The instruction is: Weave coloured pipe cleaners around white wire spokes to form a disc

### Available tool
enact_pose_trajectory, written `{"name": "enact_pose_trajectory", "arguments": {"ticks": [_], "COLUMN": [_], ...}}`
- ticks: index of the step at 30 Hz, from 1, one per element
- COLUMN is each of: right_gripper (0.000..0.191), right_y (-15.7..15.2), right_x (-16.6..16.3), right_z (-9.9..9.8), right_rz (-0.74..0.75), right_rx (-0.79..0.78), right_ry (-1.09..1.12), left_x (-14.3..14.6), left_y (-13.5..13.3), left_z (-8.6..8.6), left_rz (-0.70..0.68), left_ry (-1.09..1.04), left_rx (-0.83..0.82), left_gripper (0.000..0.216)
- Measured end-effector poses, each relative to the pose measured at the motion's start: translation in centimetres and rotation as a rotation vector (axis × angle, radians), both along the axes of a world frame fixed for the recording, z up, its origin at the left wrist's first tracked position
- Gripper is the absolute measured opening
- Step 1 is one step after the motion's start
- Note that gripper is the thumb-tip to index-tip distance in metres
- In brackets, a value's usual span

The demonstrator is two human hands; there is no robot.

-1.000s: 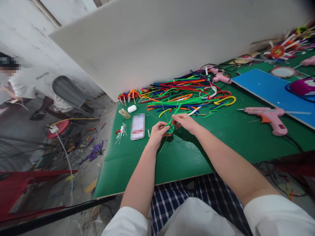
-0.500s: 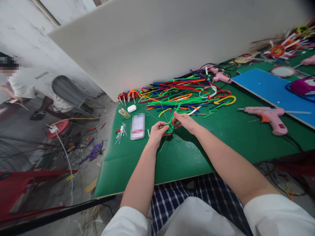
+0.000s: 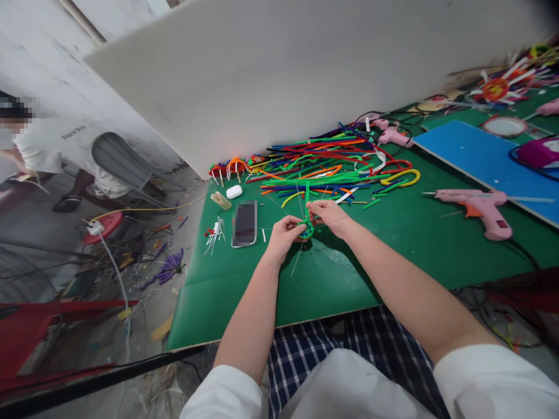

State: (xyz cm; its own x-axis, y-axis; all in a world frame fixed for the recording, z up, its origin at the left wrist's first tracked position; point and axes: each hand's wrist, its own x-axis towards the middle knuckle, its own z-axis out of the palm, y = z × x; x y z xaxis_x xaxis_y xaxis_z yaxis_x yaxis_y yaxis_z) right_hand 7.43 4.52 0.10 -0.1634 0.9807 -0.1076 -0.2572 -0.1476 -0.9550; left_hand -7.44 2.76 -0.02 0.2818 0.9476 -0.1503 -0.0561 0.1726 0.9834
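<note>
Above the green table's front part, my left hand [image 3: 286, 233] is closed in a pinch on the edge of a small round green-and-blue woven piece [image 3: 308, 231]. Thin stiff spokes stick out from this piece on several sides. My right hand [image 3: 326, 214] is closed on a green pipe cleaner [image 3: 307, 193] that runs up from the ring, its free end pointing away from me. Part of the ring is hidden behind my fingers. Beyond my hands lies a pile of coloured pipe cleaners [image 3: 318, 166].
Left of my hands lie a phone [image 3: 245, 224], a white case [image 3: 234, 192] and thin white sticks [image 3: 215, 235]. A pink glue gun [image 3: 474, 206] and a blue board [image 3: 493, 163] are at right. A person [image 3: 65, 151] sits at far left, beyond the table.
The woven piece has shifted slightly right and its spokes have turned. The green pipe cleaner now points straight away from me instead of slanting right. The phone's screen has gone dark.
</note>
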Motion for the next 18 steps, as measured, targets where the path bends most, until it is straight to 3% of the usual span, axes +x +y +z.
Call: {"name": "enact_pose_trajectory", "arguments": {"ticks": [11,18], "right_gripper": [0.044,0.023], "right_y": [-0.44,0.11], "right_x": [0.16,0.32], "right_z": [0.43,-0.07], "right_rz": [0.081,0.005], "right_rx": [0.015,0.085], "right_ry": [0.009,-0.039], "left_x": [-0.04,-0.25], "left_y": [0.17,0.44], "left_z": [-0.27,-0.33], "left_rz": [0.034,0.131], "left_ry": [0.002,-0.001], "left_rx": [0.001,0.065], "left_gripper": [0.027,0.027]}}
